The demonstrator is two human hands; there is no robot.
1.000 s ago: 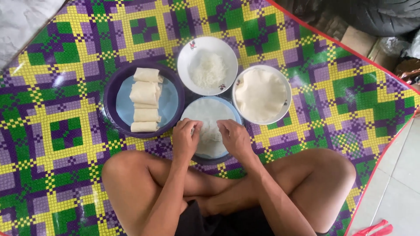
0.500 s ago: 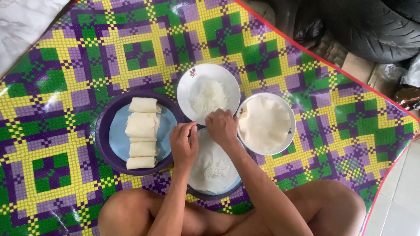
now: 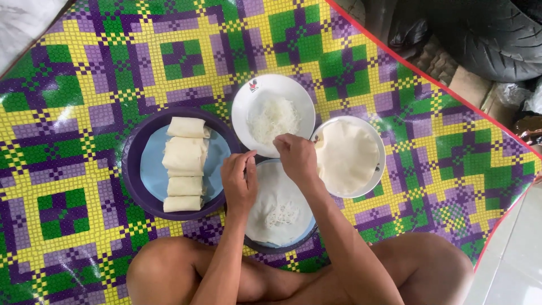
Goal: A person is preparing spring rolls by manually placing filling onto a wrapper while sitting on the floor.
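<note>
Our right hand [image 3: 296,158], fingers pinched, reaches at centre frame over the white bowl [image 3: 248,104] of shredded filling [image 3: 275,118]; whether it grips any, we cannot tell. Our left hand [image 3: 239,182] hovers loosely curled and empty above the wrapper [image 3: 282,212].

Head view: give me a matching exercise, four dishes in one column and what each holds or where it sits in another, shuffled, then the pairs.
Things:
1. purple plate
2. white bowl
3. metal-rimmed bowl
4. blue plate

Descriptions:
A. a stack of round pale wrappers, right of the right hand
B. one flat wrapper with a little filling, under both hands, left hand included
C. white shredded filling, farthest from the person
D. a row of finished rolls

Pairs: 1-D, 2-C, 3-A, 4-B
</note>
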